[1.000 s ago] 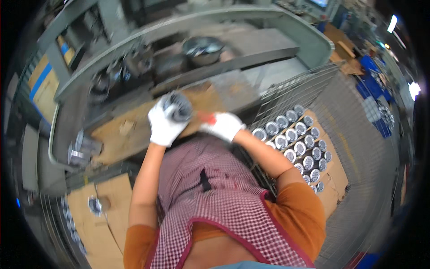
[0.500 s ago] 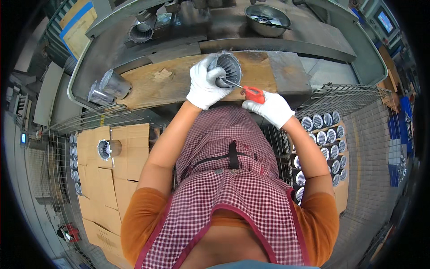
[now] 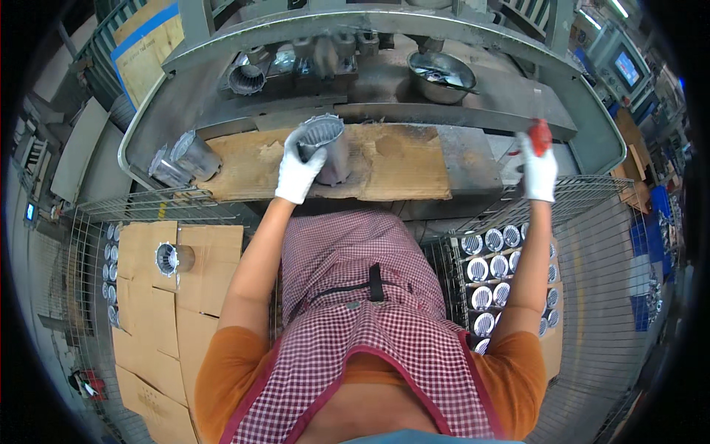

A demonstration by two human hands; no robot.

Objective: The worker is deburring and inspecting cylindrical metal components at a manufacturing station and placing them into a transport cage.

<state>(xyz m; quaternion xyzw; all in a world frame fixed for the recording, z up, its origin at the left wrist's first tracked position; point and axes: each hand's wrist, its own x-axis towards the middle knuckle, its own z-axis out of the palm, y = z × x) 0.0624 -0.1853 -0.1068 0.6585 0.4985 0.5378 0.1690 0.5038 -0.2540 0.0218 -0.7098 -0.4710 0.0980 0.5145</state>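
Our left hand (image 3: 297, 169) pinches a cup (image 3: 337, 152); our right hand (image 3: 539, 175), motion-blurred, wraps its fingers round a red tool (image 3: 541, 137).

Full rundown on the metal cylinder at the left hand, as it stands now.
Silver-grey, metallic-looking hollow cylinder with an uneven rim, ribs inside and small projections at its lower edge. It's roughly upright, open end up, over the brown board; full contact there is hard to confirm. The white-gloved left hand grips its left side.

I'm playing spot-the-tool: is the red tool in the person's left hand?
No, the right hand holds the red tool, while the left hand holds a gray metal cylinder.
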